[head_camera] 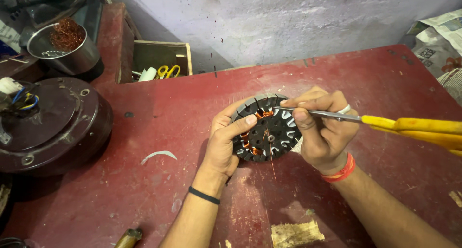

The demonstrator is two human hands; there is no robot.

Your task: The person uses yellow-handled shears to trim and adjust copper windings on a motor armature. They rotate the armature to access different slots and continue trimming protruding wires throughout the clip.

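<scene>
The slotted motor stator (267, 128) is steadied on the red table (375, 84) by the clamped left hand (225, 144), so the yellow-handled scissors (385, 122), pinched in the right hand (321, 132), reach its copper winding (263, 114).

Black slotted disc (269, 130) with copper-orange wire; yellow-handled scissors (414, 127) with silver blades; worn red table (159, 190); red wrist thread (339, 170); black wristband (204, 195); dark brown round cover (53, 125); steel bowl (62, 48) of copper wire.

Soft, even daylight falls on the red bench (159, 108); faint shadows lie toward 6 o'clock under both forearms. Focus is sharp centrally, with wide-angle stretching at the edges.
</scene>
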